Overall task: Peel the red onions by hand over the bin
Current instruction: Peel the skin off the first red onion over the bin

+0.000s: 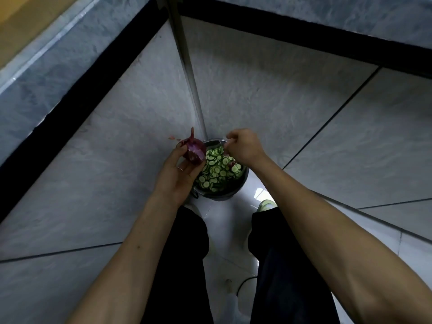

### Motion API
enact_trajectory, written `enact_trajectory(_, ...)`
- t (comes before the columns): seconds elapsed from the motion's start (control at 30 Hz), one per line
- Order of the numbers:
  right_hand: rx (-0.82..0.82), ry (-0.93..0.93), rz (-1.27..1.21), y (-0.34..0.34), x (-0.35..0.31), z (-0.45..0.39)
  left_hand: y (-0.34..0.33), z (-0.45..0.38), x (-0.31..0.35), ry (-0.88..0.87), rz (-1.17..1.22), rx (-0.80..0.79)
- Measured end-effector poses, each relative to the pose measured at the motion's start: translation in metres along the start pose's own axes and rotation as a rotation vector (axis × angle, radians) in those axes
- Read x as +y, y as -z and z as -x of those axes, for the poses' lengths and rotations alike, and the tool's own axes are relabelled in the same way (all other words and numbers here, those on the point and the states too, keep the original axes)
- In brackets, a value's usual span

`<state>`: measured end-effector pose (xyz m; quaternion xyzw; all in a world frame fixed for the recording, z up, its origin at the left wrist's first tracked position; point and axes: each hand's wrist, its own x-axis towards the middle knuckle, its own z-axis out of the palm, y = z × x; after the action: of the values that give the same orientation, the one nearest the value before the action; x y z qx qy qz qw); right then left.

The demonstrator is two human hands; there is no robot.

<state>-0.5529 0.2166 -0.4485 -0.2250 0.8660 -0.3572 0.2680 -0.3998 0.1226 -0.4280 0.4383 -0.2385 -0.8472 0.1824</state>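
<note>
Onion, red-purple, round, papery skin partly loose (194, 152): held in left hand (177, 176), fingers and thumb curled round its lower side. A dry stem tip sticks up at 12 o'clock from the bulb, and a small flap of skin juts out at 10 o'clock. The onion sits at the 9 o'clock rim of a round grey metal bin (223, 195), partly over its edge.

Right hand (243, 148) hovers over the bin at roughly 1 o'clock of its rim, fingers curled inward as if pinching. What it pinches is too small to make out; a thin pale strand may run from the fingertips, cannot tell. The two hands are apart, the bin's opening between them.

Bin contents: a heap of thin green-rimmed pale round vegetable slices (216, 170), filling most of the opening. A few reddish-purple scraps of skin (233, 165) lie on the slices near 3 o'clock, just under the right wrist.

Bin stands on a pale glossy tiled floor (233, 242), tucked in a corner where two grey marbled wall panels (117, 136) meet. Dark trousers (184, 253) frame the lower view. A pale green shoe tip (265, 205) shows at 4 o'clock of the bin.
</note>
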Motion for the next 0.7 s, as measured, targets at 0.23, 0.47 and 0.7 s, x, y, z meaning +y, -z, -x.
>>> enact_trajectory(0.23, -0.125, 0.136, -0.1, -0.002, -0.008, 0.013, 0.001, -0.015, -0.003, -0.023, -0.14, -0.017)
enact_trajectory(0.47, -0.017, 0.168, -0.32, -0.005, -0.013, 0.032, -0.003, -0.015, -0.012, -0.116, -0.185, -0.079)
enact_trajectory(0.7, 0.153, 0.191, -0.296, 0.001, -0.015, 0.043, -0.009, 0.002, -0.011, -0.141, -0.192, -0.083)
